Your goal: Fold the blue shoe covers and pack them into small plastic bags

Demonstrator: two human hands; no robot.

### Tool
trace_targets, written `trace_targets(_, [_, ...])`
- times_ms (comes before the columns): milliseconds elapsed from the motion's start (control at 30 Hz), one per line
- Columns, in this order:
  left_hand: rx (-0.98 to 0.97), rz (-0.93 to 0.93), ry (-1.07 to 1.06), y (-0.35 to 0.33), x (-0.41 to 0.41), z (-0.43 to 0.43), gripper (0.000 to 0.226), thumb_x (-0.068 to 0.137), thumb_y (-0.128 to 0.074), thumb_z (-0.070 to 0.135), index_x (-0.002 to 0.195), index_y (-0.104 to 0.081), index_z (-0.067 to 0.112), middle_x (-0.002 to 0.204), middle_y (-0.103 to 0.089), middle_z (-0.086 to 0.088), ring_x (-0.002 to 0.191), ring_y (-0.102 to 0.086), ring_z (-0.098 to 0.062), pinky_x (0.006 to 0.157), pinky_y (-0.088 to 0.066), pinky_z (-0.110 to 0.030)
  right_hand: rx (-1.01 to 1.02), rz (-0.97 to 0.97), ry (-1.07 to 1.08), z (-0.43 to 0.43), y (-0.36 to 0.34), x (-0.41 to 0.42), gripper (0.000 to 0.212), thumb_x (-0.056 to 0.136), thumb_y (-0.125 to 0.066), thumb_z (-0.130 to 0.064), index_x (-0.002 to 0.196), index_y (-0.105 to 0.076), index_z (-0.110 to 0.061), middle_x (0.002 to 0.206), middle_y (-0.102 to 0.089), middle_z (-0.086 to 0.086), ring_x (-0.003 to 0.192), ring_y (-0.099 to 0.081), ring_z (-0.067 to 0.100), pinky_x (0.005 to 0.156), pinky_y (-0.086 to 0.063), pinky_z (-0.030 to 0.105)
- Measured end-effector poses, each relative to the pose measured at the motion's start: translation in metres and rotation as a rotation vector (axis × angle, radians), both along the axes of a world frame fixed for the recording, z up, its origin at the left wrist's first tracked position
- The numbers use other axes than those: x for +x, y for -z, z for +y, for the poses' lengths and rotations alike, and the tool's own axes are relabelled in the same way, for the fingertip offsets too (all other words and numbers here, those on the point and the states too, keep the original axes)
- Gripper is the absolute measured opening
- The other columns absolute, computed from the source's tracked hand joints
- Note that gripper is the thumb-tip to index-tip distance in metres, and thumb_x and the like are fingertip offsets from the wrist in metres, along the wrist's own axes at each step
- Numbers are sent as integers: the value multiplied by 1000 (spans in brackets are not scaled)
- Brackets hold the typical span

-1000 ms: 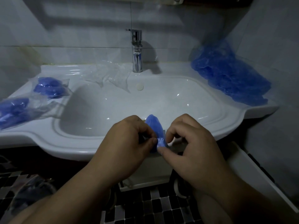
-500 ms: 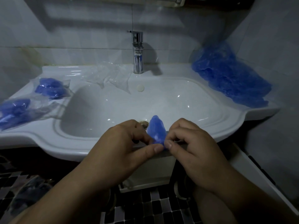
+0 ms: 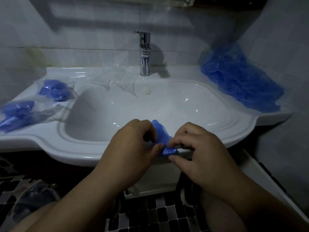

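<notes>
Low centre of the frame, the left hand and right hand pinch one half-folded shoe cover. Two filled bags lie left; a large unfolded pile waits upper right, empty bags beside the tap.

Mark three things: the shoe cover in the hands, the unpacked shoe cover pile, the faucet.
shoe cover (image 3: 160,133), head view, on the upper folded part that sticks up.
shoe cover pile (image 3: 239,84), head view, on the middle of the heap.
faucet (image 3: 144,62), head view, on the chrome body.
</notes>
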State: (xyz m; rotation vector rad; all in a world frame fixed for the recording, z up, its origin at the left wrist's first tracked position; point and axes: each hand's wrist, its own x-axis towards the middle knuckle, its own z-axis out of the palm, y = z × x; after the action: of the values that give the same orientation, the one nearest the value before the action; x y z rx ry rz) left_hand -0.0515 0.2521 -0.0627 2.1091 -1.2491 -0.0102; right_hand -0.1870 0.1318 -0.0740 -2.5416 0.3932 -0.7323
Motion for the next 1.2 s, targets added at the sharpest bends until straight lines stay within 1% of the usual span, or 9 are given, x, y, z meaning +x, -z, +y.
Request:
trace_targets(167, [16,11,93,1,5,7,10,87,-63,34,80,-70,38,83,-54,11,75,-53,-4,61,-35,-14,66,-29,-43,0,-3,0,5,84,-62,-27,83,-67,-25,88,-56,-13,88,-58,8,73,-50,31])
trace_targets(333, [-18,81,170,-2,11,14,47,91,-39,61,70,-66,29,78,-56,9,71,-57,-7,62,-41,-24,123,-27,-22,1,-6,4,14,87,-56,-30,75,-61,-25,77,-59,-8,77,-57,12,66,-47,29])
trace_targets(433, [24,76,117,-5,8,11,29,81,-55,56,60,-62,37,78,-57,10,70,-57,-6,58,-36,-16,208,-60,31,-1,-6,10,6,86,-67,-22,82,-65,-25,71,-61,-3,68,-59,13,62,-50,27])
trace_targets(567, [-18,34,-18,-7,2,5,37,80,-73,37,51,-49,36,70,-56,9,63,-53,-6,55,-33,-18,227,-54,56,1,-7,17,11,83,-71,-19,84,-63,-26,66,-59,-1,58,-55,11,56,-50,26])
trace_targets(700, [-75,80,-59,-4,2,4,24,74,-79,32,68,-56,36,76,-55,14,64,-55,-3,56,-33,-13,238,3,45,-1,-9,22,11,82,-73,-21,74,-67,-23,62,-60,-2,54,-52,6,52,-43,17])
trace_targets(833, [-78,74,17,-1,5,4,20,81,-75,23,76,-67,41,78,-59,16,66,-58,-4,64,-46,-24,141,19,58,-1,-7,23,8,82,-71,-33,79,-75,-27,72,-60,-7,68,-57,7,61,-45,22])
trace_targets(933, [-33,37,74,0,7,9,9,80,-72,33,86,-71,40,83,-61,18,73,-58,-1,66,-45,-18,121,85,9,-1,-8,18,23,75,-72,-47,92,-74,-32,86,-56,-12,82,-57,2,71,-48,22])
trace_targets(1067, [4,15,139,0,10,15,17,72,-79,35,86,-70,40,81,-62,18,75,-58,-1,64,-42,-13,67,98,-38,-4,-8,12,18,75,-80,-34,90,-72,-30,92,-53,-14,89,-56,5,75,-48,20])
trace_targets(1200, [-17,72,126,-3,9,17,6,79,-74,36,83,-73,39,74,-65,19,75,-60,1,62,-42,-14,141,34,-64,-3,-9,10,6,82,-67,-32,84,-72,-28,86,-61,-13,86,-60,8,71,-45,18])
